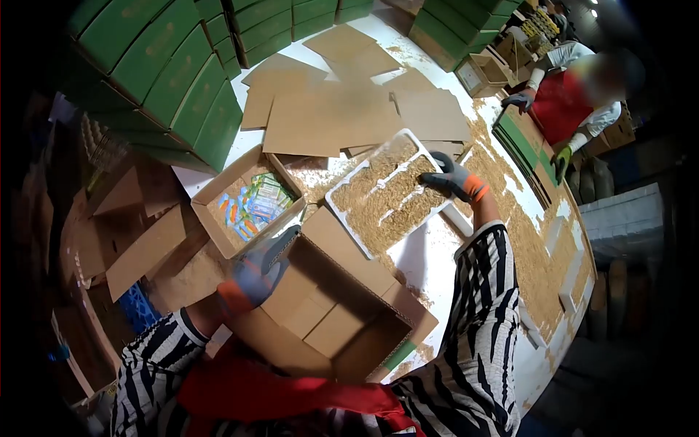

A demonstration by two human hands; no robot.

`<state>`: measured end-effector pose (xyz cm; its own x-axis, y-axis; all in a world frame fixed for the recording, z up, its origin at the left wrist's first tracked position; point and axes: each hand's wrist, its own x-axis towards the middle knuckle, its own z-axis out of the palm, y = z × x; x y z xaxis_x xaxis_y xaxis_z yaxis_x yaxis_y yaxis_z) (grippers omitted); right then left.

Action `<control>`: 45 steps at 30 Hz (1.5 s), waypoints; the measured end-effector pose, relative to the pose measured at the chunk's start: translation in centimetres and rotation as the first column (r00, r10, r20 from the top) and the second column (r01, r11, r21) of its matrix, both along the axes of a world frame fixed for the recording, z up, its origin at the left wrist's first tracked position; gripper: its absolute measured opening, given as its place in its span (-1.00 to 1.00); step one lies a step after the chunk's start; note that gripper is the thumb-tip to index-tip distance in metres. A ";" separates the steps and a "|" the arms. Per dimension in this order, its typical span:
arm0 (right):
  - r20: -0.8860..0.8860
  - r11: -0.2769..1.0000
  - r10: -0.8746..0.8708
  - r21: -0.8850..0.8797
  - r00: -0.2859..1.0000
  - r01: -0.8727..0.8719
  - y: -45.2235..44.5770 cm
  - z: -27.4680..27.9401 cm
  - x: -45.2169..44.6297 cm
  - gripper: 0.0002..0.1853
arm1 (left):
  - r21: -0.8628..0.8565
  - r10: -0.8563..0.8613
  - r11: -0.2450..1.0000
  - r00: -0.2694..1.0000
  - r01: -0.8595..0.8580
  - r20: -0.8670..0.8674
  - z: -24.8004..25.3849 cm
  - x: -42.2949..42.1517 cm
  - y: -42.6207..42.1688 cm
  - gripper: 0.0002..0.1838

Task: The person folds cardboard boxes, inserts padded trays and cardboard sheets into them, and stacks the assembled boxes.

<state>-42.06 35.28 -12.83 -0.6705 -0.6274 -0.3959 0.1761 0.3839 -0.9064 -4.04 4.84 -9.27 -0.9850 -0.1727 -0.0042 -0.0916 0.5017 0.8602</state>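
Note:
My right hand [455,178], in a grey and orange glove, grips the right rim of a shallow white tray [348,231]. Tan flakes like wood shavings or husks [386,189] fill the tray, with white ridges showing through. The tray is tilted above the table, beside an open cardboard box [298,291] in front of me. My left hand [256,273], gloved alike, is closed on that box's upper left edge; some of its fingers are hidden. Just beyond it stands a smaller open carton [229,244] holding several colourful printed packets [258,204].
Flat cardboard sheets [331,116] lie across the far table. Green boxes [156,80] are stacked at the left and more green boxes [455,33] at the back. Loose flakes [502,226] cover the right side. A co-worker [571,95] handles green flattened boxes [520,149] there.

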 end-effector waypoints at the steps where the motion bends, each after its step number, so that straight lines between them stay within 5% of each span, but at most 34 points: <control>1: -0.034 0.997 0.023 0.075 0.999 -0.020 1.0 0.9 0.9 -0.22 | 0.036 0.019 0.999 0.999 -0.020 0.028 -0.6 0.2 0.0 -0.56; 3: -0.125 0.995 0.029 0.098 0.992 -0.016 3.4 2.9 3.7 -0.23 | -0.014 0.002 1.000 1.000 -0.002 -0.017 -0.8 0.4 0.0 -0.58; 4: -0.013 0.984 -0.150 0.100 0.989 0.150 4.7 3.6 6.0 -0.24 | -0.041 -0.010 0.999 0.999 0.008 -0.045 -0.7 0.4 0.0 -0.59; 8: -0.192 0.829 -0.547 0.009 0.815 0.559 12.1 1.7 14.4 -0.34 | -0.108 0.075 0.992 0.995 -0.067 0.063 -1.8 0.6 0.0 -0.63; 10: -0.026 0.708 -0.701 -0.145 0.713 0.691 15.3 2.1 19.0 -0.40 | -0.041 0.009 0.999 1.000 -0.008 0.029 -2.2 0.2 -0.1 -0.56; 12: -0.296 0.720 -0.694 -0.268 0.656 0.640 17.7 2.8 24.6 -0.43 | 0.142 -0.063 0.986 0.984 0.087 -0.169 -2.2 -0.4 0.1 -0.50; 14: -0.538 0.765 -0.625 -0.273 0.566 0.584 17.0 7.7 30.1 -0.45 | 0.305 -0.078 0.949 0.997 0.078 -0.012 -5.0 -0.2 -0.3 -0.40; 15: -0.418 0.733 -0.680 -0.372 0.603 0.570 16.0 10.3 32.5 -0.46 | 0.306 -0.057 0.951 0.997 0.036 0.058 -4.1 -0.1 0.3 -0.38; 16: 0.432 0.348 -0.647 -0.566 0.628 0.747 13.6 13.3 34.2 -0.45 | 0.302 -0.031 0.953 0.992 -0.008 0.125 -2.9 -0.3 1.4 -0.36; 18: -0.403 0.733 -0.678 -0.300 0.615 0.611 13.6 13.3 39.4 -0.46 | 0.468 -0.015 0.881 0.985 -0.068 0.170 -1.4 -0.9 2.8 -0.42; 19: -0.715 0.740 -0.523 -0.110 0.464 0.664 13.6 13.2 42.0 -0.46 | 0.478 -0.015 0.876 0.989 -0.058 0.147 -0.6 -1.1 3.5 -0.44; 20: -0.900 0.756 -0.241 0.060 0.363 0.651 12.7 13.7 44.6 -0.46 | 0.341 -0.037 0.940 0.999 0.023 0.034 0.1 -1.0 3.8 -0.44; 22: -0.912 0.752 -0.087 0.203 0.400 0.627 9.9 15.4 49.1 -0.45 | 0.464 -0.058 0.884 0.998 0.050 0.003 0.1 -1.4 3.7 -0.45; 23: -0.614 0.693 -0.588 -0.047 0.526 0.720 7.9 16.1 50.0 -0.46 | 0.601 -0.051 0.799 0.998 0.022 0.032 -2.0 -2.0 3.7 -0.45; 24: -0.078 0.531 -0.847 -0.195 0.526 0.825 5.1 16.8 50.1 -0.46 | 0.868 -0.139 0.489 0.990 0.086 -0.020 -7.3 -2.8 2.9 -0.46; 28: -0.214 0.561 -0.817 -0.082 0.535 0.824 0.7 15.6 49.4 -0.41 | 0.752 -0.113 0.653 0.993 0.092 -0.023 -3.7 -1.7 4.4 -0.53; 29: -0.163 0.541 -0.837 -0.092 0.523 0.836 0.1 14.6 48.8 -0.38 | 0.998 -0.130 0.016 0.990 0.059 -0.056 -5.0 -2.1 4.2 -0.52; 30: -0.112 0.519 -0.854 -0.102 0.509 0.849 -0.5 13.6 48.3 -0.34 | 0.797 -0.112 0.579 0.985 0.171 -0.130 -6.3 -1.9 4.6 -0.50; 31: -0.060 0.495 -0.869 -0.109 0.492 0.862 -1.1 12.6 47.8 -0.31 | 0.897 -0.100 0.418 0.989 0.145 -0.113 -6.3 -2.1 3.9 -0.52; 33: -0.008 0.547 -0.837 -0.025 0.547 0.837 -2.3 13.3 46.1 -0.27 | 0.910 -0.092 0.407 0.995 0.076 -0.042 -6.6 -2.9 1.8 -0.58; 34: -0.070 0.663 -0.745 0.041 0.664 0.748 -1.9 13.1 45.6 -0.29 | 0.825 -0.090 0.564 0.996 0.040 0.013 -6.4 -3.3 0.6 -0.62; 36: -0.170 0.820 -0.513 0.195 0.842 0.539 -0.4 11.4 44.5 -0.33 | 0.401 0.158 0.912 0.976 -0.087 -0.148 -8.8 -4.4 -3.1 -0.74; 37: -0.341 0.760 -0.253 0.509 0.905 0.404 0.5 10.7 43.9 -0.31 | 0.227 0.212 0.959 0.960 -0.169 -0.181 -8.1 -4.7 -5.1 -0.79; 38: -0.386 0.696 -0.164 0.607 0.908 0.384 -0.6 11.6 43.1 -0.62 | 0.023 0.287 0.958 0.958 -0.286 -0.023 -10.4 -5.6 -7.0 -0.72; 39: -0.375 0.586 0.022 0.756 0.927 0.292 -1.3 11.8 41.7 -0.59 | -0.077 0.358 0.931 0.934 -0.356 0.005 -12.8 -6.2 -8.6 -0.62; 40: -0.319 0.436 0.201 0.876 0.926 0.207 -1.9 11.8 40.7 -0.54 | -0.443 0.437 0.832 0.887 -0.335 0.150 -12.8 -6.4 -9.5 -0.39; 41: -0.280 0.357 0.266 0.918 0.923 0.175 -2.1 11.3 40.2 -0.45 | -0.524 0.440 0.801 0.878 -0.290 0.187 -13.5 -6.5 -10.2 -0.30; 45: -0.081 0.129 0.582 0.992 0.809 0.006 -3.0 8.5 38.5 -0.62 | -0.637 0.435 0.763 0.816 -0.109 0.382 -11.4 -7.9 -10.7 -0.14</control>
<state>-3.53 32.26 -4.36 -0.7789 -0.1531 -0.6082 -0.3875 0.8799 0.2748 -11.99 -5.82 -20.67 -0.7822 -0.5620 -0.2688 -0.6180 0.7544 0.2214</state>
